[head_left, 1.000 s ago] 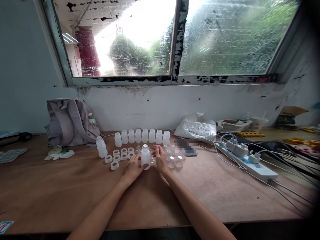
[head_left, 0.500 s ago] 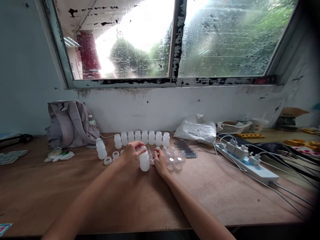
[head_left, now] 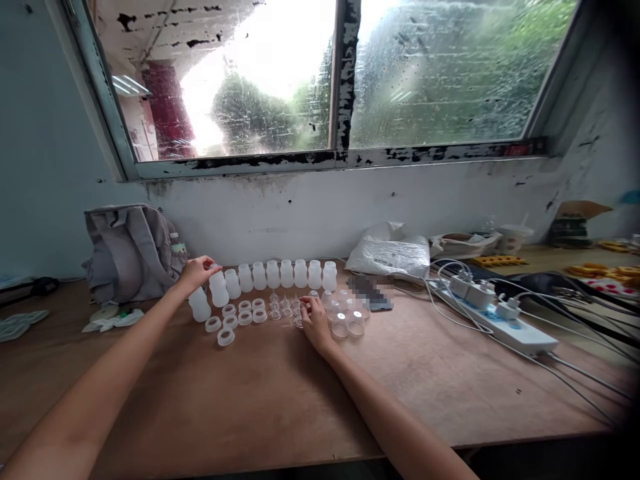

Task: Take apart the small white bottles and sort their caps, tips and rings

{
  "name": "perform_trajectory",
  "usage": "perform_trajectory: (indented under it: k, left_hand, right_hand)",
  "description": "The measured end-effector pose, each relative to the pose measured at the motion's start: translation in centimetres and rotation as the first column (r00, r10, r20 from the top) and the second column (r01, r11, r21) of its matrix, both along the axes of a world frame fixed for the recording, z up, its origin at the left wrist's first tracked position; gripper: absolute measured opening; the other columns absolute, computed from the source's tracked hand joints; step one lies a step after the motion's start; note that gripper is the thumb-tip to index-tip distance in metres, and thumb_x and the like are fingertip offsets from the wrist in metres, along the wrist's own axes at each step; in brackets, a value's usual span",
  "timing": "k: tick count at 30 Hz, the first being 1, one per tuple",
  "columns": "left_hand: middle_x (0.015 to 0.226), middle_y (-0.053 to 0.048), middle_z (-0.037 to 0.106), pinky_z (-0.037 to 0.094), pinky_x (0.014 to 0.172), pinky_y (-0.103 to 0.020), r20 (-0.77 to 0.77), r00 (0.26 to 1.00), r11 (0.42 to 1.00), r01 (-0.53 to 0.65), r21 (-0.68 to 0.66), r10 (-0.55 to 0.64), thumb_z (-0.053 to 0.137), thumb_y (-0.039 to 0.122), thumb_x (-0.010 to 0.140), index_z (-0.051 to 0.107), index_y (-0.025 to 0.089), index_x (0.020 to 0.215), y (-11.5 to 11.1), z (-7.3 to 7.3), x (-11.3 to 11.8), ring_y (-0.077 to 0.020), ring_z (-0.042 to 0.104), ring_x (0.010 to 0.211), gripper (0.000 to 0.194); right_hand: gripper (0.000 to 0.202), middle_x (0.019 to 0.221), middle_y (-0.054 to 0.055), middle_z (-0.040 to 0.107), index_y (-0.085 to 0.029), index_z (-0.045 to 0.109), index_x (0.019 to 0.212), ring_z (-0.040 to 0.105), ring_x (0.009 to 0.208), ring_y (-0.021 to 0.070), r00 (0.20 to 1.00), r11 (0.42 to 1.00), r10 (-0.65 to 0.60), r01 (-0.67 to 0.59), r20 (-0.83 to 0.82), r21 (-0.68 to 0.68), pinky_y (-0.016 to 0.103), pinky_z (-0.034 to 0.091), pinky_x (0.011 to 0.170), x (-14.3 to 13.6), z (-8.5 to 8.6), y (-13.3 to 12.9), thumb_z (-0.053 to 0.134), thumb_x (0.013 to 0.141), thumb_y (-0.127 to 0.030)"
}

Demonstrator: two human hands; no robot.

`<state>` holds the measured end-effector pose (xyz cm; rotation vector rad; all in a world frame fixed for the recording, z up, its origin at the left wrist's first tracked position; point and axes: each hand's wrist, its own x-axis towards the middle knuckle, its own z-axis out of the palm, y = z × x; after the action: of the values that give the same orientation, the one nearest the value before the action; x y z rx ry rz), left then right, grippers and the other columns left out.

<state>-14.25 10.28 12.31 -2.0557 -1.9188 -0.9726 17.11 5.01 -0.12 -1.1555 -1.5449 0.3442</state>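
Note:
My left hand [head_left: 199, 272] grips the top of a frosted white bottle [head_left: 219, 292] at the left part of a row of similar bottles [head_left: 287, 273]. Another bottle [head_left: 200, 307] stands just left of it. My right hand [head_left: 314, 319] rests among small clear nipples [head_left: 286, 308], its fingers bent down; what they hold, if anything, is hidden. White rings [head_left: 226, 336] lie in front of the bottles. Clear domed caps [head_left: 340, 325] stand right of my right hand.
A grey backpack [head_left: 130, 253] and a crumpled tissue [head_left: 113, 321] are at the left. Behind the caps lie a silver bag [head_left: 390, 252] and a partly blurred phone [head_left: 380, 300]. A white power strip [head_left: 520, 333] with cables crosses the right side.
My left hand has moved left and back with the bottle, from the middle of the table to the row. My right hand has stayed near the nipples. The view has shifted slightly.

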Motion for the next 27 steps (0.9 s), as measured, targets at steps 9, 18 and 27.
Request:
perform_trajectory:
  k: [9, 18, 27]
  left_hand:
    - [0.086, -0.01, 0.062, 0.041, 0.065, -0.029, -0.156, 0.965, 0.96, -0.233, -0.154, 0.209, 0.049, 0.049, 0.069, 0.055, 0.017, 0.083, 1.0, -1.8, -0.2, -0.0239, 0.057, 0.081, 0.035]
    - [0.111, -0.012, 0.048, 0.034, 0.079, -0.037, -0.143, 0.951, 0.952, -0.247, 0.18, 0.273, 0.042, 0.044, 0.076, 0.047, 0.018, 0.106, -2.3, -2.0, 4.6, -0.0279, 0.045, 0.1, 0.04]
    - [0.095, -0.011, 0.053, 0.032, 0.079, -0.043, -0.214, 0.964, 0.984, -0.17, -0.051, 0.156, 0.043, 0.04, 0.076, 0.057, 0.018, 0.081, -6.6, -11.6, 12.3, -0.0282, 0.044, 0.094, 0.026]
  right_hand:
    - [0.019, 0.092, 0.008, 0.05, -0.018, 0.052, 0.088, 0.051, 0.072, 0.0164, 0.996, 0.999, -0.004, 0.007, 0.087, -0.032, 0.03, 0.042, 0.067, 0.1, -0.3, 0.1, 0.037, 0.077, -0.021]
    - [0.021, 0.079, 0.006, 0.053, -0.018, 0.053, 0.077, 0.048, 0.078, 0.0179, 0.904, 0.993, 0.102, -0.071, 0.415, -0.09, 0.03, 0.038, 0.072, 0.2, -1.2, 0.7, 0.035, 0.082, -0.029]
    - [0.018, 0.09, 0.012, 0.051, -0.016, 0.053, 0.083, 0.046, 0.086, 0.0247, 0.806, 0.957, -0.009, 0.179, 0.592, -0.229, 0.033, 0.034, 0.07, 0.6, -1.0, 0.1, 0.052, 0.07, -0.028]
